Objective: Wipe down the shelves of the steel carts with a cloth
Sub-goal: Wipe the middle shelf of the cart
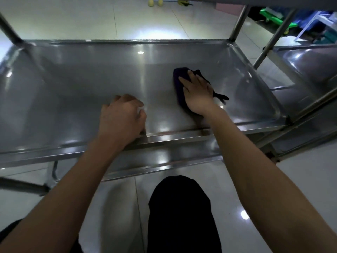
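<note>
While right hand (197, 92) presses flat on cloth (179, 77) | left hand (122, 115) grips shelf rim (164, 136)

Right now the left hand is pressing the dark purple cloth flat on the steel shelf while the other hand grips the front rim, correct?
Not quite: the head view shows the right hand pressing the dark purple cloth on the steel shelf; the left hand grips the front rim.

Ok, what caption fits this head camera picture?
Right hand presses a dark cloth on the steel shelf; left hand grips its front rim.
</note>
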Demonstrator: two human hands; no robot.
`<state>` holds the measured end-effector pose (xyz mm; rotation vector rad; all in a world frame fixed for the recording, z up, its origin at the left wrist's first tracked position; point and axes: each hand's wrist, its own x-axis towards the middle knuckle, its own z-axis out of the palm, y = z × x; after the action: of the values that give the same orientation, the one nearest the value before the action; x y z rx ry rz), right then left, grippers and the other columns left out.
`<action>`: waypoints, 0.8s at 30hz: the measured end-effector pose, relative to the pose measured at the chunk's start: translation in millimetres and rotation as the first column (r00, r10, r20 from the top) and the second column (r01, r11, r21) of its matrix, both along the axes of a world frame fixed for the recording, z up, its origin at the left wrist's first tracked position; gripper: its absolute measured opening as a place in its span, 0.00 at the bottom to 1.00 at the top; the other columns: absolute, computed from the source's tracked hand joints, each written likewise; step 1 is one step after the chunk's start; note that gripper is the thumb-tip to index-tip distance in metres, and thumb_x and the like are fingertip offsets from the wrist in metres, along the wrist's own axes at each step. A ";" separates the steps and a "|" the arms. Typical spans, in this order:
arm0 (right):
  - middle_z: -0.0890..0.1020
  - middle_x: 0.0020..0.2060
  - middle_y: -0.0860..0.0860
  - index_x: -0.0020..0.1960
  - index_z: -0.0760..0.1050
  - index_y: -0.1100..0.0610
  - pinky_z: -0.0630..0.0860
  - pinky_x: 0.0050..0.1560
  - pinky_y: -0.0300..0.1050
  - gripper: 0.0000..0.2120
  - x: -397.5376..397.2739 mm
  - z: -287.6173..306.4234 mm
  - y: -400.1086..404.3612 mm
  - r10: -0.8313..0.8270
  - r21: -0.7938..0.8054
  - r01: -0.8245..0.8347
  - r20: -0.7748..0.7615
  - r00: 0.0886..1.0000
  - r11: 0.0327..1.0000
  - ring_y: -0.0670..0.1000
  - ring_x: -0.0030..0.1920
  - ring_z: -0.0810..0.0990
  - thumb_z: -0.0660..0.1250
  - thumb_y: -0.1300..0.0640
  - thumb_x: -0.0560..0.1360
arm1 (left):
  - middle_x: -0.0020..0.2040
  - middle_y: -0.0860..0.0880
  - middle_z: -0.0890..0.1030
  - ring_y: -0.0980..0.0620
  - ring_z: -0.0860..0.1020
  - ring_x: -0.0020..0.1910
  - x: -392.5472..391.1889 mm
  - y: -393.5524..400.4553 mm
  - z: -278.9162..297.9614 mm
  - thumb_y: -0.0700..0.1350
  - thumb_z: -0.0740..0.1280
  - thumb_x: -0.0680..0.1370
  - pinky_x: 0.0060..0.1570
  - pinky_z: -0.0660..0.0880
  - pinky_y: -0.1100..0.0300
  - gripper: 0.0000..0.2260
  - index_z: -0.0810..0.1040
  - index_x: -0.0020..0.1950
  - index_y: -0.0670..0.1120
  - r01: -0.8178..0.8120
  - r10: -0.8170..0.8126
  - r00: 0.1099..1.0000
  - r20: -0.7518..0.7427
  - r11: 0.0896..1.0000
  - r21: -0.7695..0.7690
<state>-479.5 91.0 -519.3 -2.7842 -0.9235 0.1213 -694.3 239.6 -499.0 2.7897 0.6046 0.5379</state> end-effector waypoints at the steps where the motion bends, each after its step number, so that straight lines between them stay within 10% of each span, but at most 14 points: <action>1: 0.47 0.81 0.47 0.79 0.55 0.41 0.47 0.77 0.59 0.23 -11.7 -0.1 12.8 0.028 0.002 -0.028 -0.003 1.000 1.000 0.55 0.80 0.47 0.47 0.51 0.85 | 0.57 0.46 0.82 0.38 0.77 0.57 -5.1 8.1 -1.3 0.47 0.66 0.76 0.54 0.74 0.46 0.11 0.84 0.54 0.48 -0.028 0.028 0.999 -0.021 1.000 0.006; 11: 0.48 0.81 0.46 0.79 0.57 0.41 0.46 0.76 0.61 0.23 -97.0 -3.7 114.3 0.254 0.040 -0.254 0.005 0.967 0.966 0.54 0.80 0.47 0.48 0.50 0.84 | 0.61 0.47 0.81 0.38 0.80 0.53 -38.1 35.2 -13.3 0.45 0.63 0.79 0.51 0.74 0.50 0.13 0.83 0.59 0.46 0.040 -0.039 0.998 -0.055 0.999 0.031; 24: 0.49 0.81 0.48 0.80 0.56 0.44 0.51 0.78 0.52 0.23 -12.7 2.9 25.5 0.136 0.025 -0.136 0.000 0.991 0.990 0.54 0.80 0.50 0.48 0.51 0.86 | 0.58 0.48 0.80 0.44 0.75 0.59 28.4 -29.1 2.3 0.50 0.60 0.77 0.56 0.72 0.50 0.16 0.82 0.58 0.48 -0.021 0.020 0.999 -0.049 1.000 -0.008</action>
<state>-492.2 116.6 -516.5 -2.6963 -1.1068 0.1324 -665.9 210.5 -496.8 2.7988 0.6449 0.4712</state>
